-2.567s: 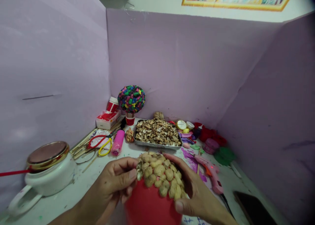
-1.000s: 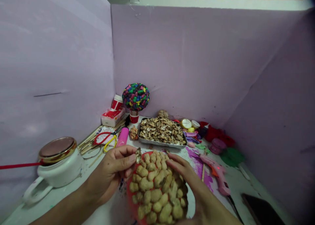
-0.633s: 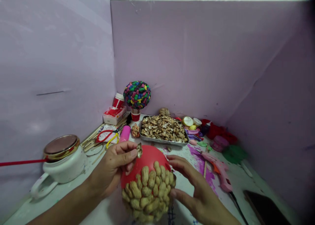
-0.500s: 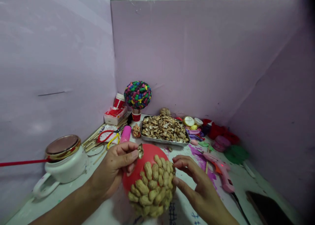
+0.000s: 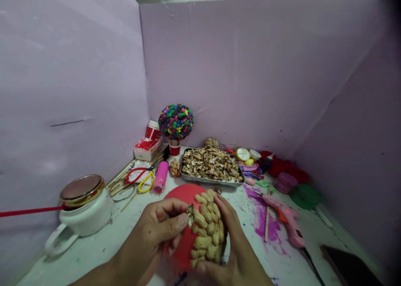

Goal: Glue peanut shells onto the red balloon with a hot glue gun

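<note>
A round red balloon [image 5: 182, 193] is in front of me, its right side covered with rows of peanut shells [image 5: 206, 231]. My right hand [image 5: 239, 246] wraps around that covered side, fingers at the top and thumb low on the shells. Between thumb and fingertips, my left hand [image 5: 158, 231] pinches a single half peanut shell [image 5: 190, 215], its hollow side partly showing. This piece is at the border between bare red surface and the stuck shells; whether it touches them I cannot tell. The balloon's underside is hidden.
Behind the balloon is a metal tray [image 5: 213, 181] heaped with peanut shells. A pink glue gun [image 5: 291, 223] and a dark phone-like slab [image 5: 351, 265] lie right. Left are scissors [image 5: 145, 181], a pink cylinder [image 5: 161, 176] and a white mug [image 5: 84, 219]. A multicoloured ball tree [image 5: 176, 121] stands behind.
The balloon has turned, bringing its shell-covered side to the right. My right hand has closed around it. My left hand has moved right and down with the half shell, up to the shell rows.
</note>
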`<state>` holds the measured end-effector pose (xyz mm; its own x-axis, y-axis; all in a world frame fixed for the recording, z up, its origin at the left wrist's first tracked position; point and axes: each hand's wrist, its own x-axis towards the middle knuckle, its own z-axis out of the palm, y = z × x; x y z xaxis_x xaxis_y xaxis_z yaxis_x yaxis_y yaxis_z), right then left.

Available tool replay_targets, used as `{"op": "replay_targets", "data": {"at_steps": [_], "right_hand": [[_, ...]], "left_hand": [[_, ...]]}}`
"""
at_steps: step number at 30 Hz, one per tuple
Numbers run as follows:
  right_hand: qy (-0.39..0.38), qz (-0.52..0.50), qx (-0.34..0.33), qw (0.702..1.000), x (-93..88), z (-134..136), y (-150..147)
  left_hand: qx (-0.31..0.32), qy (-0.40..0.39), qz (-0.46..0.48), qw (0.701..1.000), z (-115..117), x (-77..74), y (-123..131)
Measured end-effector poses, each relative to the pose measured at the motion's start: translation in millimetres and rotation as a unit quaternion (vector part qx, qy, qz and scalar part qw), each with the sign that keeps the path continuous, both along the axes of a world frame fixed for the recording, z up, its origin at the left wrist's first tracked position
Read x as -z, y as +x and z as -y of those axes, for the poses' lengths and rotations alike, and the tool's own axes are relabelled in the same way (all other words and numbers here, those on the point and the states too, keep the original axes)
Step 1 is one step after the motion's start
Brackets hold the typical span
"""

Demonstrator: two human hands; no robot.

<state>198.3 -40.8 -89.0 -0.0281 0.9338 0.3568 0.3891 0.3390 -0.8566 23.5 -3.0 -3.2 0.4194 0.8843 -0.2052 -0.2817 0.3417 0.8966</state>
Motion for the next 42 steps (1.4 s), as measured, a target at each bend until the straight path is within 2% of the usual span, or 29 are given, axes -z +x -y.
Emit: {"op": "replay_targets", "data": {"at_steps": [4, 10, 13, 15, 16, 17, 18, 19, 22, 24, 26, 29, 38, 42], "right_hand": [[0.032, -0.003, 0.008, 0.999, -3.0, 0.0, -0.3], [0.004, -0.061, 0.035, 0.998, -3.3, -1.1, -6.5], [0.003, -0.066, 0.027, 0.997, -5.3, -0.6, -5.9], [-0.004, -0.065, 0.028, 0.998, -5.1, -0.3, -3.8], [-0.005, -0.062, 0.03, 0.998, -4.2, -0.4, -2.8], [-0.002, -0.058, 0.031, 0.998, -3.1, -0.5, -2.0], [0.005, -0.052, 0.03, 0.998, -1.9, -0.8, -1.5], [0.016, -0.044, 0.027, 0.999, -1.0, -1.1, -1.2], [0.056, -0.014, 0.016, 0.998, -2.2, -1.5, -1.6], [0.056, 0.006, 0.008, 0.998, -6.4, -0.7, -1.6], [0.039, 0.021, 0.004, 0.999, -11.1, 0.9, -0.9], [0.03, 0.027, 0.003, 0.999, -14.1, 3.6, 0.5], [0.026, 0.043, -0.003, 0.999, -9.8, 5.2, 0.5], [0.026, 0.033, -0.006, 0.999, -11.1, 4.3, -0.2]], "left_hand": [[0.002, 0.026, -0.012, 1.0, -3.4, -1.7, -0.4], [0.043, 0.019, -0.007, 0.999, -3.2, 3.1, 0.9], [0.052, 0.029, -0.023, 0.998, -2.6, -0.4, -1.7], [0.049, 0.088, -0.065, 0.993, -4.0, -5.1, -5.7], [0.046, 0.145, -0.104, 0.983, -5.2, -7.6, -8.3], [0.04, 0.219, -0.154, 0.963, -6.6, -9.6, -11.0], [0.028, 0.303, -0.207, 0.93, -8.0, -11.0, -13.8], [0.011, 0.391, -0.258, 0.883, -9.4, -11.5, -16.4], [-0.047, 0.605, -0.349, 0.714, -12.0, -8.5, -22.1], [-0.065, 0.679, -0.373, 0.629, -11.8, -5.4, -23.3], [-0.065, 0.708, -0.394, 0.583, -10.5, -3.9, -22.9], [-0.054, 0.715, -0.421, 0.556, -8.6, -4.2, -21.2], [-0.04, 0.726, -0.449, 0.52, -11.4, -2.6, -21.6], [-0.037, 0.729, -0.448, 0.515, -11.5, -2.4, -22.7]]}}
